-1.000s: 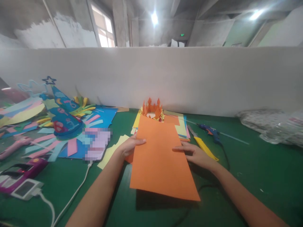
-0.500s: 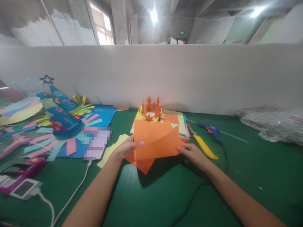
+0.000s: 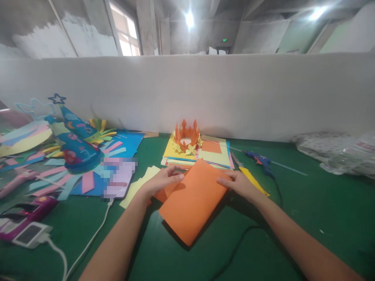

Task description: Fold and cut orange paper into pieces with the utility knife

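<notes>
- While I watched, the orange sheet (image 3: 196,203) swung from broadside between the hands to a diagonal, near corner towards 6 o'clock (dial centred on the sheet, worker at 6).
- Outline was shorter than the full length seen a second earlier; it looked doubled over, but I could not confirm a crease.
- Right hand (image 3: 243,186), at 2 to 3 o'clock: narrow pinch on the sheet's edge, partly hidden.
- Left hand (image 3: 161,181), at 10 o'clock: thumb at the opposite edge, fingers loosely curled; I could not tell whether it gripped.
- A dark shadow lay under the near edge, so I judged the sheet raised from the green table (image 3: 263,242). Inference: still being turned in the hands, not settled flat.
- A second orange piece (image 3: 167,190) lay at 10 o'clock, partly beneath.
- At 12, unchanged: orange crown (image 3: 190,133) on the paper stack (image 3: 218,159).
- At 2: yellow-handled knife (image 3: 253,182); beyond it, blue glue gun (image 3: 262,160).
</notes>
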A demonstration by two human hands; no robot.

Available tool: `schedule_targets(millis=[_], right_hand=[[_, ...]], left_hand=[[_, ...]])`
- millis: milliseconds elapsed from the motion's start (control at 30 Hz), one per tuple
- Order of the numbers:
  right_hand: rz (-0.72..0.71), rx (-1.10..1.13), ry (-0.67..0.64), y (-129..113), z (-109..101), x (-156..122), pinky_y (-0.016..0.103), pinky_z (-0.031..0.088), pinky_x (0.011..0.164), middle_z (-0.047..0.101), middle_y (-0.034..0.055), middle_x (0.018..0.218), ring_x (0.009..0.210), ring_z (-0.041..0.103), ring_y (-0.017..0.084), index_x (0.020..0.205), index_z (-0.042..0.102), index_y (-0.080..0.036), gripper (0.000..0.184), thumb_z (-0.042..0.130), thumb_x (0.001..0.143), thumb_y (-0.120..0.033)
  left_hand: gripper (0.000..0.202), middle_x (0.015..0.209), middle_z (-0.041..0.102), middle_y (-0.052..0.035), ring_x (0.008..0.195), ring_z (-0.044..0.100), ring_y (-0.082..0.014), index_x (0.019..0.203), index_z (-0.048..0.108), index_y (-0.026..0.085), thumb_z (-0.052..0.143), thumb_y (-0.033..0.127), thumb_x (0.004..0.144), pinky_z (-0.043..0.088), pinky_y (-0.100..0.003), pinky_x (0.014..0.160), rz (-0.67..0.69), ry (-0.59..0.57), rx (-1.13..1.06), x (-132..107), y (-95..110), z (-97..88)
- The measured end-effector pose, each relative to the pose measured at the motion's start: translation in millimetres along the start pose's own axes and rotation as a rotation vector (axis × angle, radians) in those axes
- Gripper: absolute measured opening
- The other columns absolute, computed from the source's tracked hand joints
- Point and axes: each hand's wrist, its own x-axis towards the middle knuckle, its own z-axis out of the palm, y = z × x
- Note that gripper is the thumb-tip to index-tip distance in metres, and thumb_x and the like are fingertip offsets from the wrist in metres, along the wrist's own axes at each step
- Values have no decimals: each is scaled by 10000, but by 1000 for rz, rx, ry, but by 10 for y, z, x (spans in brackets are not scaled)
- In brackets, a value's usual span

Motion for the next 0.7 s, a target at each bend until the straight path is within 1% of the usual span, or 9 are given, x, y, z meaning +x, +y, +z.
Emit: schedule_targets(millis=[133, 233, 300, 333, 400, 467, 500, 600, 700], right_hand=[[41, 89, 89, -22, 71, 71, 241, 386, 512, 526, -30, 540, 538, 474, 130, 538, 575, -170, 409, 695, 651, -545], [44, 155, 160, 22, 129, 141, 236, 409, 524, 543, -26, 597, 574, 504, 132, 641, 589, -174, 416, 682, 660, -579], [37, 191, 224, 64, 169, 178, 243, 448, 556, 586, -10, 708, 645, 558, 149, 863, 600, -193, 463, 624, 699, -625], [38, 221, 254, 81, 190, 186, 254, 476, 592, 613, 11, 810, 710, 591, 163, 1013, 565, -209, 524, 594, 719, -642], [68, 343, 275, 94, 236, 169, 288, 520, 703, 609, 67, 1068, 879, 627, 189, 1258, 404, -248, 669, 573, 745, -643], [128, 536, 193, 72, 289, 105, 328, 517, 825, 545, 99, 1255, 1026, 612, 209, 1357, 276, -281, 765, 607, 749, -605], [154, 639, 116, 48, 316, 61, 350, 507, 865, 534, 101, 1290, 1068, 601, 219, 1372, 259, -293, 787, 635, 742, -578], [159, 792, -104, -49, 385, -77, 432, 488, 908, 587, 102, 1262, 1096, 596, 271, 1325, 375, -283, 757, 731, 685, -476], [190, 780, -140, -124, 421, -157, 453, 496, 903, 615, 117, 1234, 1065, 615, 298, 1196, 524, -222, 650, 790, 626, -385]], left_hand=[[624, 1018, 662, -82, 936, 635, -239, 1250, 542, 208, 756, 346, 681, 461, -349, 839, -70, -64, 41, 25, 7, 74], [600, 1007, 667, -80, 946, 634, -242, 1210, 574, 184, 774, 296, 655, 466, -343, 840, -57, -59, -32, 56, -57, 79], [522, 1061, 662, -96, 987, 624, -250, 1145, 610, 162, 771, 284, 663, 460, -359, 877, -28, -20, -106, 80, -111, 82], [492, 1097, 654, -106, 1004, 621, -254, 1116, 620, 154, 771, 282, 666, 455, -369, 896, -11, 5, -150, 92, -134, 88], [479, 1137, 644, -122, 1009, 625, -258, 1098, 616, 147, 776, 287, 668, 450, -388, 917, 18, 45, -247, 115, -166, 117], [485, 1151, 640, -131, 1013, 627, -259, 1097, 600, 147, 778, 295, 671, 449, -396, 928, 55, 68, -334, 132, -175, 171], [483, 1160, 635, -132, 1020, 625, -261, 1096, 594, 149, 777, 298, 675, 451, -395, 929, 72, 72, -363, 135, -171, 205], [471, 1192, 619, -131, 1051, 612, -268, 1104, 573, 164, 761, 305, 696, 464, -389, 916, 92, 65, -366, 109, -136, 314], [486, 1223, 606, -118, 1083, 597, -281, 1128, 552, 195, 749, 330, 705, 479, -380, 894, 37, 76, -274, 39, -94, 388]])
